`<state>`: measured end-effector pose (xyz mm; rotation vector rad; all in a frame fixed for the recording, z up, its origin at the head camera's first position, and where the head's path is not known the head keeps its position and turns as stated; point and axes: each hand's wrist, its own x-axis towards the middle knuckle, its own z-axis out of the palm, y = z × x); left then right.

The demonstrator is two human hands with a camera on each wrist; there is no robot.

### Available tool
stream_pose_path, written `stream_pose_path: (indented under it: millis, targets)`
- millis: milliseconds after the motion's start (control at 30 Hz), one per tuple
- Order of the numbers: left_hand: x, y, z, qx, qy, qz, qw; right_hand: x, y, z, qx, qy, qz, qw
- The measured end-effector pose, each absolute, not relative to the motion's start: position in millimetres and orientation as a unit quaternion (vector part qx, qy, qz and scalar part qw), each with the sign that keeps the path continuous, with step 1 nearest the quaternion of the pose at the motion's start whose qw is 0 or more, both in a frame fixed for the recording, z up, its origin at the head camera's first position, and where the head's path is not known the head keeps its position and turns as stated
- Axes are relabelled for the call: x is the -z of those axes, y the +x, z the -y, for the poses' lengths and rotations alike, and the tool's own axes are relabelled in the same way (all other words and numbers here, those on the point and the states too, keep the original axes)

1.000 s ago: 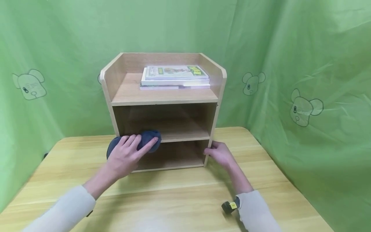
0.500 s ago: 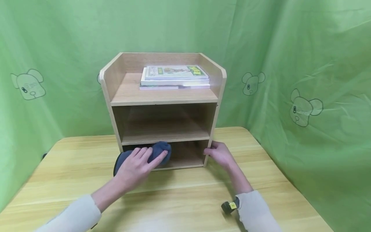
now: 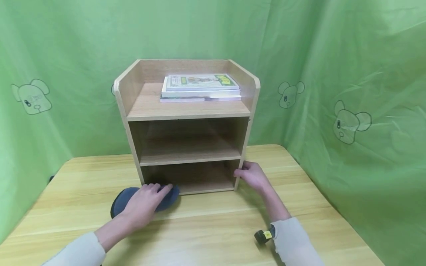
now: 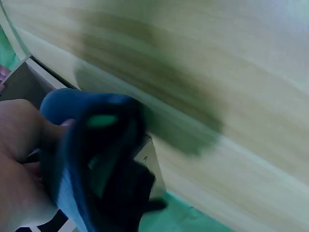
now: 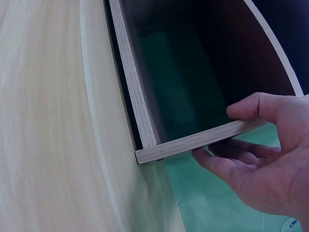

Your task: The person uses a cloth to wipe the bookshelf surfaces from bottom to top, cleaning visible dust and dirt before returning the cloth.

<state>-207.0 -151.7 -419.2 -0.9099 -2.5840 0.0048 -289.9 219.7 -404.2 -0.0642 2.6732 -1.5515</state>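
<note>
A dark blue cloth item [image 3: 124,201], cap-like with a black-edged opening, is in my left hand [image 3: 143,205]. That hand grips it from above, just in front of the lower left corner of the wooden shelf unit [image 3: 189,161]. In the left wrist view the cloth item [image 4: 79,104] is blurred, and its dark opening shows a hole. My right hand [image 3: 253,175] holds the right side panel of the shelf unit. In the right wrist view the right hand [image 5: 270,150] has its thumb inside the panel [image 5: 193,140] and its fingers outside.
Several books [image 3: 201,88] lie stacked on the shelf unit's top level. The unit stands on a wooden table [image 3: 199,229], with two compartments facing me. A green curtain [image 3: 189,29] surrounds the table's back and sides. A black device [image 3: 264,235] sits by my right wrist.
My left hand has carried the blue cloth item down from the middle shelf edge, past the lower compartment, and to the left in front of the unit. My right hand stays on the panel.
</note>
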Motion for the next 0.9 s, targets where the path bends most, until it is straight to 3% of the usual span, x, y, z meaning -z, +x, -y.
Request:
stream_pose_path:
  millis: [167,633,900]
  targets:
    - [422,-208,154,-0.082,-0.338,0.917,0.193,404,-290,-219,0.501,-0.021,-0.865,0.024]
    - [437,-228,168,-0.166,-0.414,0.846,0.292,404,-290,-220,0.498,-0.02,-0.866,0.034]
    - [439,-243,139,-0.175,-0.437,0.823,0.319,403,-290,-219,0.496,-0.017,-0.868,0.034]
